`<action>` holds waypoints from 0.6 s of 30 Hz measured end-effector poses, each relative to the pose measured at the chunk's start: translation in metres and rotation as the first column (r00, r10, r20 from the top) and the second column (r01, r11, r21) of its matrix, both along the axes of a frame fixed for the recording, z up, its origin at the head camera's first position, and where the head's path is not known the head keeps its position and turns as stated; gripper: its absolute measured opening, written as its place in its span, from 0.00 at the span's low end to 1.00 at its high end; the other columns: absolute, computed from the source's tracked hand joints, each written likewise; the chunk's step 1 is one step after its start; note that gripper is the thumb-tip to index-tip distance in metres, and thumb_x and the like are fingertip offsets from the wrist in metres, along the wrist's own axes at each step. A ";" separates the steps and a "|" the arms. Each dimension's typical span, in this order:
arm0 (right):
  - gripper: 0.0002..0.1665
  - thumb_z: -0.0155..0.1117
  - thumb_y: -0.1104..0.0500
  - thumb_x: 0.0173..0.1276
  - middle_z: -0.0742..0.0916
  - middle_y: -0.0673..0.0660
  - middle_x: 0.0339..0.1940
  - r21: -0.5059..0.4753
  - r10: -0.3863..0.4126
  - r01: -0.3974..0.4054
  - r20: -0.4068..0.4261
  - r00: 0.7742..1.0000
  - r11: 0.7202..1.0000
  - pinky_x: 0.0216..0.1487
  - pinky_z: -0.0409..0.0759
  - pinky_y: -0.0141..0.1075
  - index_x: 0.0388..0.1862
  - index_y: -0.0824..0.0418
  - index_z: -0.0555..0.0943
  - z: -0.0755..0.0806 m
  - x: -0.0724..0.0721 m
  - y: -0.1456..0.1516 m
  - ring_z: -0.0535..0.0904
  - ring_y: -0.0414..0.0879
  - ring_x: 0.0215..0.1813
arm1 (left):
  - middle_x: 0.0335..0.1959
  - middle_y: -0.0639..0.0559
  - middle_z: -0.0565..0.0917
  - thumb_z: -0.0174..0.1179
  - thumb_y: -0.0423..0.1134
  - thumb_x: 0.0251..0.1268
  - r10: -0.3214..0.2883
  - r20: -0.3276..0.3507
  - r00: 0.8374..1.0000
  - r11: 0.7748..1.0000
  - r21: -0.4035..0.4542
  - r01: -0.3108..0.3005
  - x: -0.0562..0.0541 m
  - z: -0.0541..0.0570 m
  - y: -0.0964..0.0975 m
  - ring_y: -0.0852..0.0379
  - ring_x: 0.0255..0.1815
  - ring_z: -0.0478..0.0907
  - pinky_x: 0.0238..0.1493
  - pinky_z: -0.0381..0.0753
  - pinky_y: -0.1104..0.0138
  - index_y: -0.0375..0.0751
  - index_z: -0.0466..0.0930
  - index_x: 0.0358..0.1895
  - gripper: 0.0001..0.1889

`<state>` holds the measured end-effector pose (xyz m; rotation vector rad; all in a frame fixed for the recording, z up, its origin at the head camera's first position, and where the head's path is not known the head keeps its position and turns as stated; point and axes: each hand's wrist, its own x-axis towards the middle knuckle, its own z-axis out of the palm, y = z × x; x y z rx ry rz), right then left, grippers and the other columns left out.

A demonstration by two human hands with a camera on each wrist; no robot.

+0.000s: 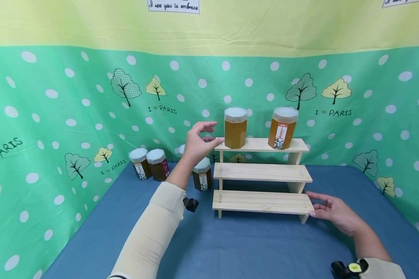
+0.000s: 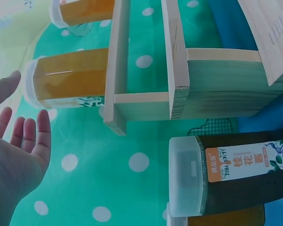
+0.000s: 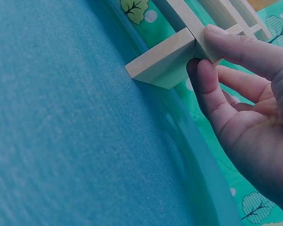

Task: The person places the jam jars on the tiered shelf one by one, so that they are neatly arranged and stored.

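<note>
Faceted amber jar with whitish translucent lid [image 1: 235,128]: upright on top step [image 1: 257,144] of pale wooden three-step stand [image 1: 262,173], at the stand's eleven o'clock. Left hand [image 1: 198,146] just beside the jar, at its eight o'clock; grip released. Right hand [image 1: 338,215] at stand's four o'clock; grip pinching the bottom step [image 1: 262,202] by its end. Second amber jar [image 1: 283,130] upright, stand's one o'clock. Darker faceted jars [image 1: 157,168]: stand's nine o'clock, on blue-clothed bench [image 1: 258,248].
</note>
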<state>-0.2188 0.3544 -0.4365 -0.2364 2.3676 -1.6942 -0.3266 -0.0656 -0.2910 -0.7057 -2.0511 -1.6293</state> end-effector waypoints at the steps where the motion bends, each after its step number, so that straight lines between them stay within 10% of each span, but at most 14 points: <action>1: 0.48 0.67 0.63 0.66 0.83 0.66 0.53 0.004 -0.004 0.004 0.001 1.000 1.000 0.45 0.82 0.34 0.73 0.79 0.51 0.000 0.000 0.000 0.84 0.43 0.46 | 0.54 0.44 0.76 0.72 0.32 0.55 -0.002 -0.004 1.000 1.000 0.004 0.002 0.002 -0.001 -0.001 0.50 0.53 0.75 0.51 0.81 0.56 0.36 0.78 0.57 0.25; 18: 0.49 0.68 0.62 0.65 0.83 0.66 0.53 0.009 -0.014 0.014 0.005 1.000 1.000 0.46 0.81 0.34 0.74 0.78 0.51 0.000 0.001 0.001 0.84 0.44 0.47 | 0.54 0.44 0.75 0.72 0.35 0.56 0.008 -0.022 1.000 1.000 0.005 -0.008 0.023 -0.021 -0.035 0.50 0.52 0.71 0.54 0.77 0.49 0.37 0.78 0.58 0.25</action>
